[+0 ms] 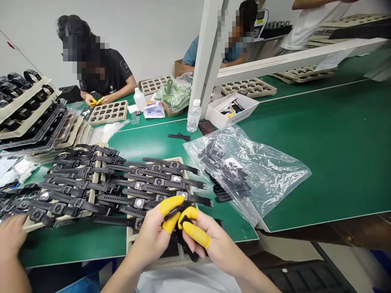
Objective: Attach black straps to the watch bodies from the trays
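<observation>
Yellow finger covers sheathe the left hand and right hand, both pinching a black strap piece above the near edge of a tray of watches, with crinkled clear plastic beside it and open smooth green table farther right.

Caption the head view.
Left hand and right hand in yellow finger covers hold a black item near black-strapped watches.

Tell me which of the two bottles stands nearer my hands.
The clear bottle, beside the open white box. The other bottle is white and stands farther off, next to the white-and-purple pack.
</observation>
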`<action>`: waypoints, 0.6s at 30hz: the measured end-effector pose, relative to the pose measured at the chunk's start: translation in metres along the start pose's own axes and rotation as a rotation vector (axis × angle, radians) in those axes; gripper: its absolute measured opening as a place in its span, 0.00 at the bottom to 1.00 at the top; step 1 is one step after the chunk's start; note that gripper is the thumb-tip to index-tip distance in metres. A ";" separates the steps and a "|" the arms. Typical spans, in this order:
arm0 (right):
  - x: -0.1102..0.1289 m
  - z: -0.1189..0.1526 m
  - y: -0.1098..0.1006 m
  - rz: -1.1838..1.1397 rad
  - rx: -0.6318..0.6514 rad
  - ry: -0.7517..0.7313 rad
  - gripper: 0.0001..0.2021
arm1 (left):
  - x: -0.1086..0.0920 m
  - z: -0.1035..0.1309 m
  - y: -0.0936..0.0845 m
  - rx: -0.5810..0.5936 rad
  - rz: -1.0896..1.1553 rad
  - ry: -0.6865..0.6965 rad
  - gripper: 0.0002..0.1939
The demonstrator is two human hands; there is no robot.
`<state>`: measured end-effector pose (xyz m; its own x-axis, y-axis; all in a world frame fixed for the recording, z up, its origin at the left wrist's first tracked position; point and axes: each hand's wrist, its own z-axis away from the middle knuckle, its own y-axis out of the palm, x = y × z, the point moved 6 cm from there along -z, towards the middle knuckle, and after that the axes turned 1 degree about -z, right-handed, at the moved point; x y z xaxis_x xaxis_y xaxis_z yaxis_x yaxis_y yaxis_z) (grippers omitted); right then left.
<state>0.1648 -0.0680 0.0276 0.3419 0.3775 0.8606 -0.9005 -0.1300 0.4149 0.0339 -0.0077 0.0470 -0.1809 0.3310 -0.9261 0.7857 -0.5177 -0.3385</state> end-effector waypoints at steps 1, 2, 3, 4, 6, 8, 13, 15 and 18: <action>0.000 -0.002 0.006 -0.001 0.029 0.010 0.27 | -0.003 0.002 0.002 0.022 -0.089 0.076 0.24; -0.001 -0.003 0.011 0.002 0.055 0.021 0.27 | -0.006 0.003 0.003 0.035 -0.152 0.134 0.27; -0.002 -0.004 0.013 0.005 0.075 0.028 0.27 | -0.007 0.004 0.004 0.045 -0.192 0.169 0.30; -0.003 -0.005 0.014 0.004 0.087 0.033 0.26 | -0.008 0.005 0.003 0.054 -0.216 0.191 0.32; -0.005 -0.005 0.012 -0.014 0.084 0.032 0.26 | -0.009 0.005 0.003 0.072 -0.249 0.222 0.33; -0.007 -0.005 0.008 -0.043 0.062 0.016 0.26 | -0.010 0.006 0.003 0.089 -0.274 0.240 0.34; -0.013 -0.006 0.006 -0.136 0.009 -0.055 0.25 | -0.011 0.007 0.005 0.056 -0.257 0.259 0.33; -0.015 -0.007 0.008 -0.214 -0.005 -0.056 0.24 | -0.013 0.008 0.006 0.059 -0.241 0.274 0.32; -0.018 -0.008 0.009 -0.320 -0.039 -0.017 0.24 | -0.018 0.008 0.006 0.126 -0.205 0.284 0.29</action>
<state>0.1487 -0.0688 0.0133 0.6139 0.3778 0.6931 -0.7558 0.0281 0.6542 0.0372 -0.0236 0.0606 -0.1414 0.6347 -0.7597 0.6683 -0.5049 -0.5463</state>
